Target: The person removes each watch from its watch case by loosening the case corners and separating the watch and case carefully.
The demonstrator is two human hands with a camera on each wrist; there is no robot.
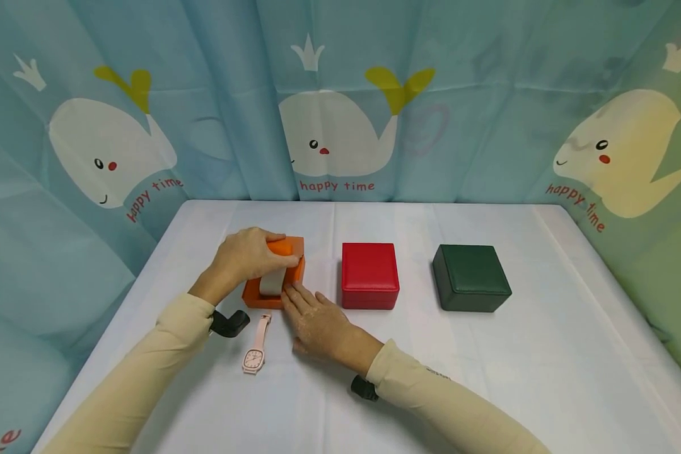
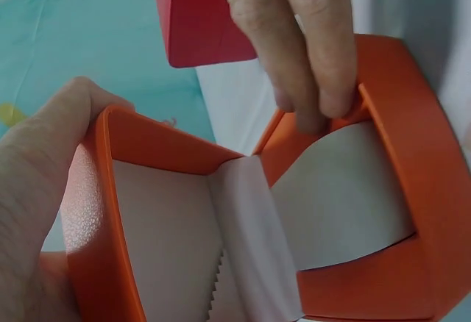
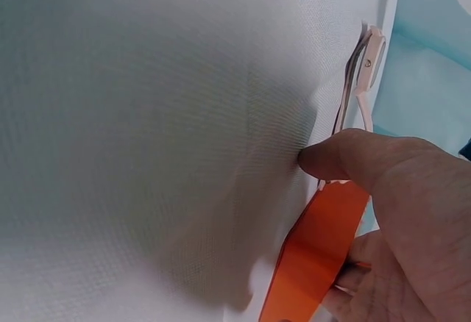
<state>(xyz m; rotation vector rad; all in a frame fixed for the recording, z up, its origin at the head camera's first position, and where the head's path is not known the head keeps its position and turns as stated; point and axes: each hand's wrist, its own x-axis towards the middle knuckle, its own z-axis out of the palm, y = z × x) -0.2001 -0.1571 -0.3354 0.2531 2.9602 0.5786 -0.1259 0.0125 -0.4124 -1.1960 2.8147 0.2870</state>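
An orange watch box (image 1: 261, 304) stands with its lid raised at the left of the table, a pale grey cushion (image 2: 338, 197) inside. My left hand (image 1: 246, 255) grips the raised lid (image 2: 87, 219), thumb and fingers around its edge. At the near right side of the box, my right hand (image 1: 323, 328) touches the rim. Its fairly straight fingertips reach inside beside the cushion in the left wrist view, and its thumb (image 3: 331, 159) rests near the tabletop. A pink wristwatch (image 1: 254, 358) lies face up in front of the box, between the hands.
A closed red box (image 1: 370, 271) sits right of the orange one, and a closed dark green box (image 1: 471, 277) farther right. White cloth (image 1: 545, 366) covers the table. A blue curtain (image 1: 221, 94) with whale prints hangs behind and at the sides.
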